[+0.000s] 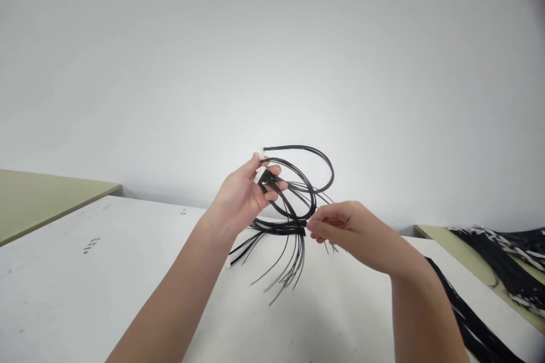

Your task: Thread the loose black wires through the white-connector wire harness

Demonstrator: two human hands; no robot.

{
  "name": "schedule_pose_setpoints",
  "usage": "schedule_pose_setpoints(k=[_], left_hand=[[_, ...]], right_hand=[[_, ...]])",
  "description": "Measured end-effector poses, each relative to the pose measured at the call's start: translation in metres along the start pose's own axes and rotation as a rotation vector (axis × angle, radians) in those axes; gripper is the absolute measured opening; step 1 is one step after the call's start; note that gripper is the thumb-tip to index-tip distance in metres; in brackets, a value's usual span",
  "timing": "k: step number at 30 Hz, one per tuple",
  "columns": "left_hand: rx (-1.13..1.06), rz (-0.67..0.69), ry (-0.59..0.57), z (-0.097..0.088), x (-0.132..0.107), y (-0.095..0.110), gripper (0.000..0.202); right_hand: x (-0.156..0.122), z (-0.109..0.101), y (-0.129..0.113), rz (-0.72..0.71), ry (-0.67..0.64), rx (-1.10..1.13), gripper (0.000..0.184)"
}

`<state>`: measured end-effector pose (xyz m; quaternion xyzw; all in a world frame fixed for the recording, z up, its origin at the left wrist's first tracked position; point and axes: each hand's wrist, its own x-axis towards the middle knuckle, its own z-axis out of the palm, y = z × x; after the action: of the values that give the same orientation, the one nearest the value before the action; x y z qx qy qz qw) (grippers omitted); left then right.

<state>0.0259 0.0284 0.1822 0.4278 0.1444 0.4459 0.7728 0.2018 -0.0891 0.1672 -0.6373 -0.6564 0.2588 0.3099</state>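
A black wire harness (315, 195) is held up in front of me, its cables curving in loops to the right. My left hand (244, 190) is closed around its connector end; a white connector (260, 174) shows between the fingers, and another white connector (261, 153) sits at the fingertips. My right hand (340, 227) pinches at the dark wrapped part (300, 228) where the cables gather. Loose thin wire ends (283, 281) hang below that part. What exactly lies inside the right fingers is hidden.
A white tabletop (140, 255) spans below my hands, with a pale wall behind. More black cables (472, 323) lie at the lower right. On a green-topped surface (443, 235) at the right rests a bundle of black harnesses (506, 261). Another green surface (46, 195) is at the left.
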Motion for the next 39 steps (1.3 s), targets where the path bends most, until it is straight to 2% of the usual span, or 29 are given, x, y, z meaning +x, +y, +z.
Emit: schedule_pose_setpoints(k=[2,4,6,9,12,16,19,22,27,29,32,36,39], left_hand=[[-0.007,-0.015,-0.002,0.0,0.0,0.001,0.017],[0.001,-0.036,-0.007,0.0,0.001,0.0,0.018],[0.04,-0.048,-0.012,-0.001,0.001,-0.002,0.016],[0.14,-0.058,-0.006,-0.002,0.0,-0.004,0.015],[0.27,-0.122,-0.02,0.0,-0.003,-0.004,0.018],[0.409,-0.258,-0.151,0.003,-0.008,-0.004,0.025],[0.368,-0.291,-0.236,0.003,-0.009,-0.006,0.028],[0.251,-0.253,-0.233,0.001,-0.007,-0.007,0.026],[0.169,-0.179,-0.158,0.001,-0.006,-0.005,0.021],[0.177,-0.146,-0.161,0.002,-0.006,-0.005,0.021],[0.196,-0.115,-0.187,0.003,-0.007,-0.006,0.023],[0.195,-0.127,-0.214,0.003,-0.008,-0.007,0.026],[0.168,-0.171,-0.207,0.005,-0.008,-0.007,0.026]], right_hand=[[-0.002,-0.003,-0.003,0.012,0.124,0.093,0.03],[-0.002,-0.003,-0.009,0.007,0.241,0.192,0.033],[-0.001,-0.001,-0.014,-0.034,0.312,0.277,0.036],[0.004,0.004,-0.016,-0.13,0.405,0.381,0.025],[0.009,0.006,-0.013,-0.188,0.573,0.462,0.029],[0.017,0.006,-0.006,-0.205,0.735,0.529,0.028],[0.022,0.006,-0.003,-0.187,0.779,0.587,0.029],[0.023,0.005,-0.002,-0.126,0.695,0.624,0.03],[0.014,0.007,-0.008,-0.046,0.184,0.439,0.036],[0.015,0.012,-0.009,-0.057,0.072,0.387,0.039],[0.021,0.02,-0.01,-0.078,0.039,0.401,0.041],[0.028,0.025,-0.008,-0.184,0.032,0.381,0.037],[0.028,0.026,-0.007,-0.262,0.183,0.187,0.03]])
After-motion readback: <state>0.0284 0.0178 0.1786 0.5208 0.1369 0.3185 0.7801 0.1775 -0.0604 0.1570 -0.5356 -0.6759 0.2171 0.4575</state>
